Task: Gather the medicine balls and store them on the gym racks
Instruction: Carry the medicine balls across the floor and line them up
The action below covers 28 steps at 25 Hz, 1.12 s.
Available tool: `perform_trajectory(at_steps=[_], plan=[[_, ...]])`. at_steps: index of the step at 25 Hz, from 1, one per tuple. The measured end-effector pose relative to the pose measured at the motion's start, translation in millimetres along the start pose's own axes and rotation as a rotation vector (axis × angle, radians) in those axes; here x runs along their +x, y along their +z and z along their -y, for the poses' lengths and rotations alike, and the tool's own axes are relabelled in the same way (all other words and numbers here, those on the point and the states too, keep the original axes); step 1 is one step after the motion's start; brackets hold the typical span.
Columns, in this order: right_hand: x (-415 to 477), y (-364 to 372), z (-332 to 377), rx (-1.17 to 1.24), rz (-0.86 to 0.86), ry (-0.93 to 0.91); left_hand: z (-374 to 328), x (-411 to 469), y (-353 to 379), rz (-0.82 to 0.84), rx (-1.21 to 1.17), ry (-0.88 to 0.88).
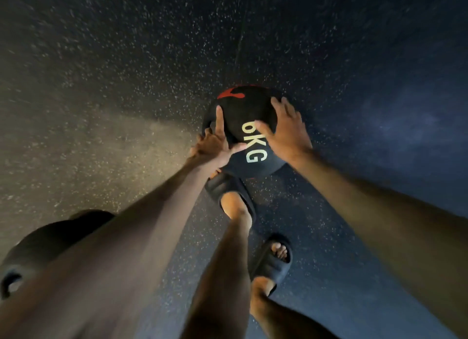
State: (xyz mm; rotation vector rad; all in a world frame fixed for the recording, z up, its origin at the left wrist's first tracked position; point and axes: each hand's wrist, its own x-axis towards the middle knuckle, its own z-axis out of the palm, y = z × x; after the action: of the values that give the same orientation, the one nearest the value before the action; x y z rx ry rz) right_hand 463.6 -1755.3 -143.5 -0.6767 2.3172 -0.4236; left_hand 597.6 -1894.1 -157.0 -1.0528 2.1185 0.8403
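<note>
**gymrat22:** Where's the ball relative to you right now?

**me:** Dead ahead, low down on the dark speckled rubber floor (101, 110), just past the toe of my black slide sandal (228, 186). It's the round black rubber medicine ball with a red mark and "6KG" (243, 110), so there's no long axis to fuss over. My left hand (215, 146) is spread flat on its left flank and my right hand (288, 133) is splayed over the upper right. Both are equally close.

**gymrat22:** Anything hidden?

**me:** The underside, the racks, and that blurry dark lump (50, 237) by my left arm. No clue what that is.
</note>
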Motion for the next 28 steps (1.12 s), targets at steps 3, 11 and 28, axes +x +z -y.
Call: perform_trajectory(at_steps=[3,11,28], plan=[[-26,9,-4,0.039,0.04,-0.087,-1,50,-45,0.084,-0.071,-0.058],[108,-34,72,-0.101,0.033,0.2,-15,46,-63,-0.222,-0.144,0.222],[247,-99,112,-0.013,0.047,0.016,-65,186,-204,-0.377,-0.274,0.147]])
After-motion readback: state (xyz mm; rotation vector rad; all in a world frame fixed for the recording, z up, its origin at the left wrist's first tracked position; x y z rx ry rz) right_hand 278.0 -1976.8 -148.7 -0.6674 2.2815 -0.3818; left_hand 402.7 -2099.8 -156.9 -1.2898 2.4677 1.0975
